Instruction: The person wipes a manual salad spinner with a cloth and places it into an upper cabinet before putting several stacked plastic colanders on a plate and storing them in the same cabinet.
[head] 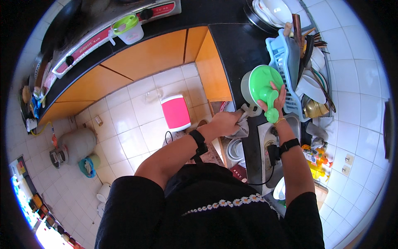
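My left hand [228,123] is closed around a pale, crumpled cloth [239,130], which touches the handle side of a pale container [246,87]. That container has a bright green plastic lid [262,77] and stands on the black counter, tilted in this view. My right hand [277,99] lies against the lid, thumb and fingers spread around its raised green part [271,104]. The container's interior is hidden.
A blue dish rack [284,71] with dishes and utensils stands right of the container. Nearer me is a steel sink [266,133]. A gas stove [99,37], a smaller green-lidded container [129,31] and a pink-topped stool [176,112] lie leftward.
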The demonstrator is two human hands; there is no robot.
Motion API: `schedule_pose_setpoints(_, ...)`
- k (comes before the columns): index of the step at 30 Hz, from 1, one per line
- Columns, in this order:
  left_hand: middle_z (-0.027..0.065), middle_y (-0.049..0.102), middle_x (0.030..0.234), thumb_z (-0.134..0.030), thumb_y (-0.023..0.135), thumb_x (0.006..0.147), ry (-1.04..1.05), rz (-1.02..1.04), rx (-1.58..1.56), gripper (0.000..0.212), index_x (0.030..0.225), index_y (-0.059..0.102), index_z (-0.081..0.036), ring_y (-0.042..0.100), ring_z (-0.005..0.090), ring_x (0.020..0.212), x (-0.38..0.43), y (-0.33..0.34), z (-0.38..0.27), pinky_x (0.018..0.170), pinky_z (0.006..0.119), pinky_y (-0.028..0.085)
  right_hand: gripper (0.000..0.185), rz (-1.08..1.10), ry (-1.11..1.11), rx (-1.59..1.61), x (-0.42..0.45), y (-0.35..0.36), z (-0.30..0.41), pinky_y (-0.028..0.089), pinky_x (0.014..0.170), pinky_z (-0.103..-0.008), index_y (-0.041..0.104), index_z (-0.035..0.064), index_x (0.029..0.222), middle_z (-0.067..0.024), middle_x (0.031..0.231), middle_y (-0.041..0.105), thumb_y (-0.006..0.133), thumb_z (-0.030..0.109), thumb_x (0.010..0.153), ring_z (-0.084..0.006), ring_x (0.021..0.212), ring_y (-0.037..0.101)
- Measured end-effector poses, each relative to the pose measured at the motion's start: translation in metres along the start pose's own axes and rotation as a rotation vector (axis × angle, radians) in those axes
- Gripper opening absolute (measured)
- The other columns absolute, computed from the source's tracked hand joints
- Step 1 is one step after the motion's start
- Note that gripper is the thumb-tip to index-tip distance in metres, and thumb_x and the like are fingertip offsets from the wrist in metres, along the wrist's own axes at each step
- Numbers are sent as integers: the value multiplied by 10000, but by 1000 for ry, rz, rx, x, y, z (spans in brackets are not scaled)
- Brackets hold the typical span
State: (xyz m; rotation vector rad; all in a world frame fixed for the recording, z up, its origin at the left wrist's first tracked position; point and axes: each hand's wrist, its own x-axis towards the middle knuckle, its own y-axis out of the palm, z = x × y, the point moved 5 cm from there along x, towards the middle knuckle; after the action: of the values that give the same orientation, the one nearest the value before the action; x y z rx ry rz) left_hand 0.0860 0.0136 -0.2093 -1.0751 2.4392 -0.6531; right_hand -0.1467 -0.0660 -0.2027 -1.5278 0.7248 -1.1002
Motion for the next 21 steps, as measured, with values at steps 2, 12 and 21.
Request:
schedule_pose_setpoints(2, 213, 673, 934, -259, 649, 804, -19, -59, -46, 341, 1029, 588, -10, 660, 409, 885, -4, -1, 7, 779, 503, 527, 897, -8, -21, 35, 4, -14, 8, 174, 1135, -635, 484, 117, 1398, -164, 1560, 285, 733, 650, 721, -535, 1411, 173)
schedule_pose_setpoints(12, 235, 664, 944, -273, 645, 837, -121, -82, -83, 342, 1019, 563, 5, 651, 423, 901, -15, -14, 31, 789, 512, 515, 819, 16, 840, 551, -94, -15, 21, 428, 971, -364, 436, 22, 1336, -142, 1291, 481, 887, 284, 704, -233, 1125, 516)
schedule_pose_setpoints(21, 259, 665, 923, -263, 639, 839, -90, -131, -84, 347, 1032, 565, 16, 653, 433, 874, -19, -21, 41, 787, 521, 518, 284, 128, 1018, 1188, -70, 15, 52, 447, 831, -344, 572, 126, 1057, 10, 1008, 583, 713, 271, 858, -148, 933, 545)
